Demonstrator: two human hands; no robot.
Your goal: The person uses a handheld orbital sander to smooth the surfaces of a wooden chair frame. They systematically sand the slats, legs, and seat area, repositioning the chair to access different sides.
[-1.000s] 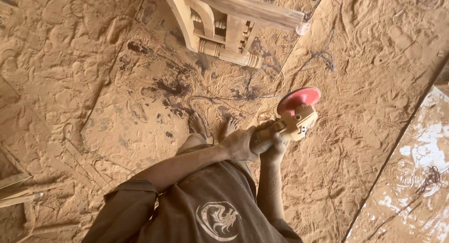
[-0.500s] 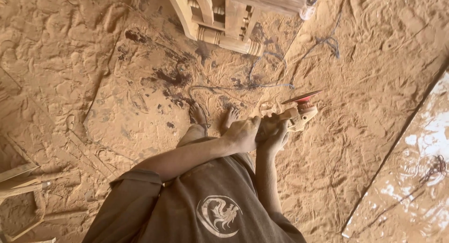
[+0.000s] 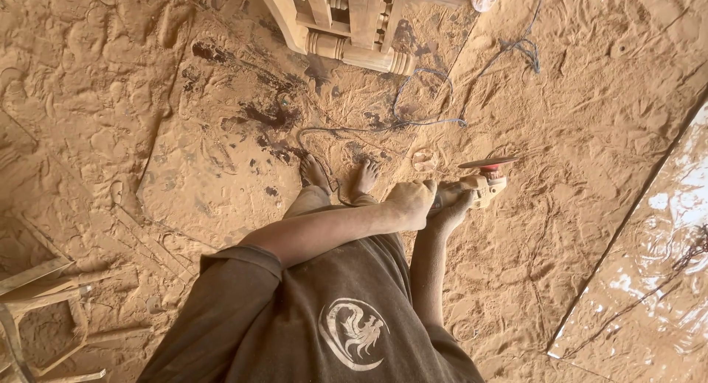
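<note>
Both dusty hands, left hand point(image 3: 413, 200) and right hand point(image 3: 453, 206), grip closed around a sawdust-coated angle grinder point(image 3: 483, 180) with flat red disc.

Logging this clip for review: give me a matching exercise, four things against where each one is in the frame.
Things:
1. angle grinder
2. carved wooden furniture
3. cable
4. bare feet

Places:
A. loose on the sawdust floor, between furniture and feet
B. top of the frame
C. gripped by left hand and right hand
D. on the sawdust, just left of the hands

Pairs: 1-C, 2-B, 3-A, 4-D
</note>
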